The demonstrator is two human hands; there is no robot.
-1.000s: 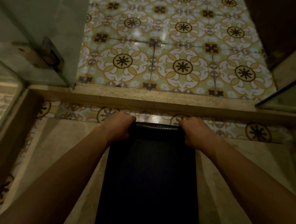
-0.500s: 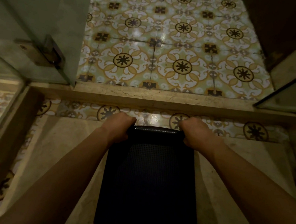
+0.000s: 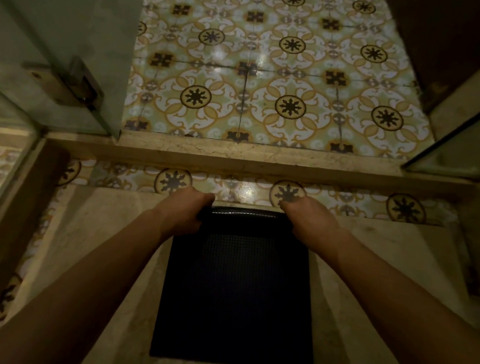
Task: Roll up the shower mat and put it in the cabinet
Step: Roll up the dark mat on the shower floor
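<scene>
A dark, finely textured shower mat (image 3: 237, 293) lies flat on the beige stone shower floor, reaching toward me. Its far edge (image 3: 246, 213) is curled over into a narrow roll. My left hand (image 3: 184, 210) grips the left end of that roll. My right hand (image 3: 309, 221) grips the right end. Both sets of fingers are wrapped around the rolled edge and mostly hidden under the hands. No cabinet is in view.
A raised stone threshold (image 3: 249, 162) crosses just beyond my hands, with patterned tile floor (image 3: 272, 82) past it. A glass shower door with a metal hinge (image 3: 75, 86) stands at the left. Another glass panel (image 3: 471, 145) and a dark wooden surface (image 3: 440, 39) stand at the right.
The rolled far edge has come slightly toward me and the flat part of the mat looks shorter. Both hands stay on the roll's ends.
</scene>
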